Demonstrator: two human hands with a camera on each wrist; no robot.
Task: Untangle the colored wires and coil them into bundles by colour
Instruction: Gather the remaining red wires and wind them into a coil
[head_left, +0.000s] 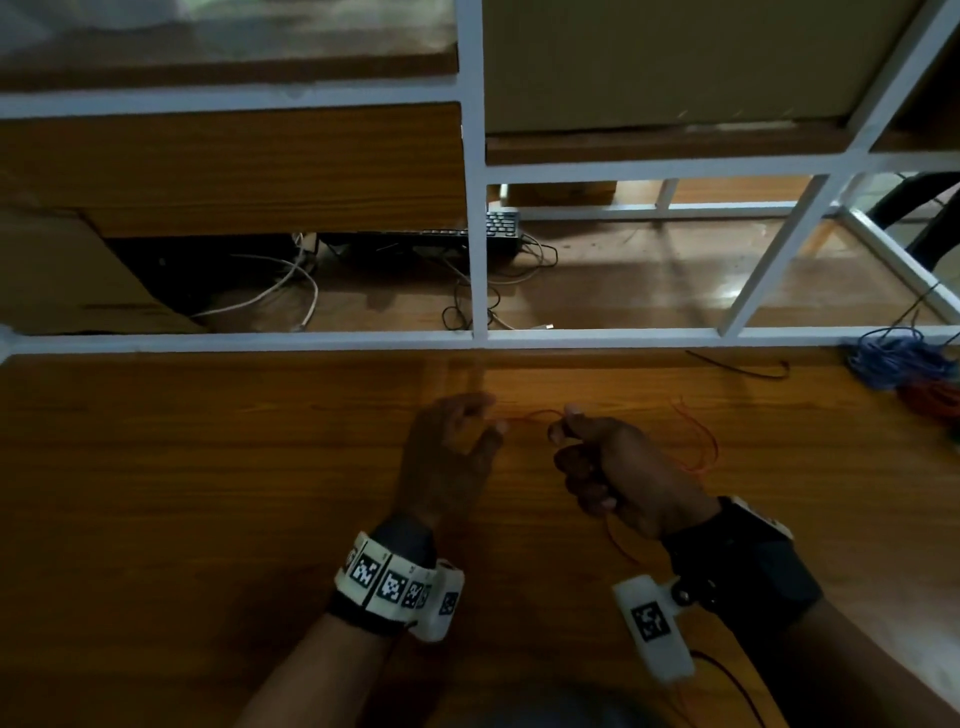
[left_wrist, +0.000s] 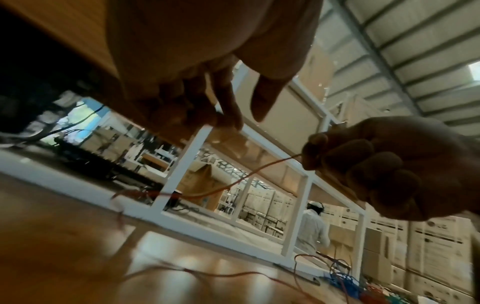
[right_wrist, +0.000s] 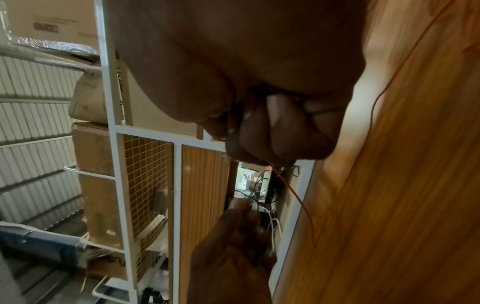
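Head view: two hands work above a wooden surface (head_left: 208, 493) bounded at its far edge by a white metal frame (head_left: 478, 208). The right hand (head_left: 618, 473) is closed, its thumb and forefinger pinching a thin orange wire (head_left: 535, 414) while the remaining fingers curl into the palm. From the pinch the wire arcs leftward to the left hand (head_left: 447, 457), whose fingers are spread and only loosely bent; the wire reaches its fingertips, but whether they grip it cannot be told from this view. More of the orange wire loops on the surface just right of the right hand and trails below it toward the near edge.

Left wrist view: the left hand (left_wrist: 207, 61) shows extended fingers and a free thumb; the orange wire (left_wrist: 233, 183) sags from the closed right hand (left_wrist: 389, 164) toward the surface.

Right wrist view: the wire (right_wrist: 293, 195) leaves the pinched fingers of the right hand (right_wrist: 259, 127) and runs down toward the left hand (right_wrist: 233, 246), which is blurred.

At the far right corner of the surface lies a tangled heap of blue wire (head_left: 898, 358), with a heap of red wire (head_left: 930, 397) touching it on the near side. A black keyboard (head_left: 498, 228) and loose cables (head_left: 280, 291) lie beyond the frame.
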